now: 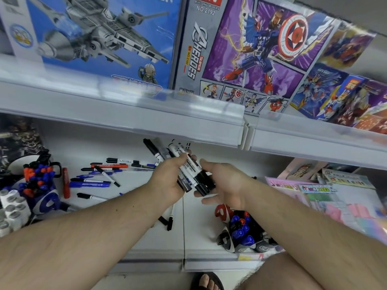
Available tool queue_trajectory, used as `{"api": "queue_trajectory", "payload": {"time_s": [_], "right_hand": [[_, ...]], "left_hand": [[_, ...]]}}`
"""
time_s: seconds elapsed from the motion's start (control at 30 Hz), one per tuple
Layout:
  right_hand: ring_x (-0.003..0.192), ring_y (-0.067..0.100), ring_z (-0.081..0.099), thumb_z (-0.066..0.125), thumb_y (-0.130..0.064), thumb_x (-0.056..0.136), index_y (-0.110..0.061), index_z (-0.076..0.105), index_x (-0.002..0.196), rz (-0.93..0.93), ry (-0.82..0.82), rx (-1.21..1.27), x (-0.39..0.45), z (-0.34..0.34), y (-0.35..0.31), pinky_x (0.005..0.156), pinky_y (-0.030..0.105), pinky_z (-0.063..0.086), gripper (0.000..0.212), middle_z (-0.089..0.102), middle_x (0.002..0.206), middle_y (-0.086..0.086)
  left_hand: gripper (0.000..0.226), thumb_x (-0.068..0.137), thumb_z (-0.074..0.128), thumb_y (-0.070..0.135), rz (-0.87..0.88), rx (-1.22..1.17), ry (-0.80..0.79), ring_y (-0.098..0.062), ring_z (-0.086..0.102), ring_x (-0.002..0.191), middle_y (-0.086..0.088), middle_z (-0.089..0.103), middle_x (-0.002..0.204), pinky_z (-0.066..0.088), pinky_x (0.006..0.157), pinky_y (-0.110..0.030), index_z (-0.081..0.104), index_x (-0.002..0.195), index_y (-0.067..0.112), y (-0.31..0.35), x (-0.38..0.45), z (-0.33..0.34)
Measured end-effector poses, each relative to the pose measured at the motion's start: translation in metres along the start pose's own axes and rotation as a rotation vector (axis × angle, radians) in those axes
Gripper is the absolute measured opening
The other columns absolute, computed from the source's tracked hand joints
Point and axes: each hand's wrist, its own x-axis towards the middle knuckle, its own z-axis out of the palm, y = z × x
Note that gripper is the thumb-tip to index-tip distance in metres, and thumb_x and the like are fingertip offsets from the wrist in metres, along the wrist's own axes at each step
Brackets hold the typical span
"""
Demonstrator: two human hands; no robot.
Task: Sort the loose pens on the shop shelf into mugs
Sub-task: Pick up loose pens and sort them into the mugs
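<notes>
My left hand (pixel 170 177) grips a bundle of black-and-white markers (pixel 188 166) above the white lower shelf (pixel 134 233). My right hand (pixel 225 184) is beside it, palm toward the bundle, its fingers touching the black marker ends. Loose pens (pixel 100 174) in black, blue and red lie scattered on the shelf to the left. A mug (pixel 39 185) at the far left holds several blue, red and black markers. Another mug (pixel 238 233), filled with blue and red markers, sits below my right forearm. Two black pens (pixel 170 220) lie under my left wrist.
The upper shelf edge (pixel 146 120) overhangs just above my hands and carries building-block toy boxes (pixel 240 49). White-capped bottles (pixel 10 208) crowd the far left. Pink stationery packs (pixel 326 197) fill the right side. A sandalled foot (pixel 206 281) shows below.
</notes>
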Motion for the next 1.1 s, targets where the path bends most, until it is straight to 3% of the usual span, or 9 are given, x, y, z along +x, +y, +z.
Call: {"api": "queue_trajectory", "payload": {"time_s": [0.07, 0.13, 0.23, 0.37, 0.57, 0.67, 0.77, 0.93, 1.1], "right_hand": [[0.065, 0.019, 0.062, 0.051, -0.026, 0.102, -0.016, 0.062, 0.106, -0.103, 0.009, -0.108, -0.004, 0.004, 0.005, 0.055, 0.026, 0.046, 0.015, 0.065, 0.089, 0.010], [0.056, 0.014, 0.056, 0.050, -0.014, 0.100, -0.014, 0.062, 0.109, -0.214, 0.077, -0.212, -0.001, 0.003, 0.010, 0.049, 0.022, 0.037, 0.015, 0.063, 0.086, 0.011], [0.053, 0.009, 0.054, 0.047, -0.010, 0.101, -0.017, 0.065, 0.117, -0.291, 0.097, -0.325, 0.000, -0.007, 0.012, 0.046, 0.018, 0.038, 0.025, 0.063, 0.081, 0.006], [0.053, 0.010, 0.048, 0.050, -0.008, 0.101, -0.019, 0.051, 0.142, -0.283, 0.159, -0.297, -0.001, -0.041, 0.015, 0.051, 0.021, 0.038, 0.043, 0.065, 0.076, 0.004], [0.061, 0.015, 0.053, 0.046, -0.011, 0.102, -0.024, 0.049, 0.143, -0.243, 0.272, -0.569, -0.026, -0.114, 0.039, 0.057, 0.023, 0.044, 0.043, 0.063, 0.083, -0.002], [0.071, 0.023, 0.055, 0.048, -0.014, 0.102, -0.020, 0.051, 0.125, -0.164, 0.337, -0.677, -0.040, -0.153, 0.068, 0.064, 0.033, 0.044, 0.024, 0.067, 0.094, 0.008], [0.070, 0.023, 0.057, 0.049, -0.016, 0.100, -0.015, 0.051, 0.108, -0.098, 0.419, -0.853, -0.044, -0.186, 0.093, 0.064, 0.033, 0.046, 0.008, 0.068, 0.101, 0.011], [0.089, 0.022, 0.064, 0.057, -0.015, 0.096, -0.014, 0.071, 0.112, -0.064, 0.600, -0.902, -0.041, -0.209, 0.118, 0.078, 0.030, 0.051, 0.021, 0.073, 0.104, 0.004], [0.077, 0.026, 0.067, 0.059, -0.011, 0.091, -0.010, 0.079, 0.095, 0.048, 0.675, -0.856, -0.025, -0.210, 0.130, 0.075, 0.039, 0.060, 0.020, 0.077, 0.087, 0.004]], "left_hand": [[0.021, 0.101, 0.049, 0.017, 0.010, -0.033, 0.000, -0.023, 0.063, 0.079, -0.006, 0.068, 0.091, 0.052, 0.075, -0.038, 0.065, 0.089, 0.010, 0.002, 0.002, 0.002], [0.021, 0.102, 0.048, 0.017, 0.012, -0.037, 0.001, -0.023, 0.062, 0.077, -0.006, 0.067, 0.088, 0.051, 0.075, -0.038, 0.064, 0.090, 0.009, 0.002, 0.003, 0.003], [0.016, 0.100, 0.052, 0.016, -0.008, 0.021, 0.016, -0.025, 0.064, 0.079, -0.011, 0.067, 0.089, 0.055, 0.077, -0.039, 0.065, 0.096, 0.006, -0.002, 0.005, 0.001], [0.010, 0.096, 0.060, 0.007, -0.017, 0.096, 0.071, -0.022, 0.073, 0.074, -0.014, 0.072, 0.096, 0.060, 0.060, -0.029, 0.064, 0.102, 0.002, -0.017, 0.007, -0.006], [0.014, 0.096, 0.059, 0.005, -0.030, 0.267, 0.075, -0.019, 0.071, 0.070, -0.007, 0.074, 0.101, 0.054, 0.054, -0.022, 0.063, 0.108, 0.010, -0.034, 0.012, -0.009], [0.022, 0.096, 0.059, 0.007, -0.038, 0.389, 0.026, -0.016, 0.069, 0.068, -0.007, 0.074, 0.101, 0.049, 0.048, -0.019, 0.061, 0.118, 0.009, -0.044, 0.013, -0.007], [0.022, 0.097, 0.059, 0.009, -0.040, 0.488, -0.006, -0.016, 0.067, 0.070, -0.010, 0.073, 0.109, 0.047, 0.045, -0.017, 0.061, 0.119, 0.010, -0.053, 0.013, -0.007], [0.018, 0.097, 0.058, 0.011, -0.041, 0.515, -0.009, -0.014, 0.065, 0.068, -0.010, 0.072, 0.110, 0.046, 0.044, -0.015, 0.061, 0.115, 0.012, -0.058, 0.015, -0.005], [0.021, 0.097, 0.058, 0.011, -0.029, 0.528, -0.001, -0.012, 0.068, 0.064, -0.006, 0.073, 0.103, 0.046, 0.045, -0.015, 0.061, 0.118, 0.012, -0.062, 0.019, -0.004]]}}
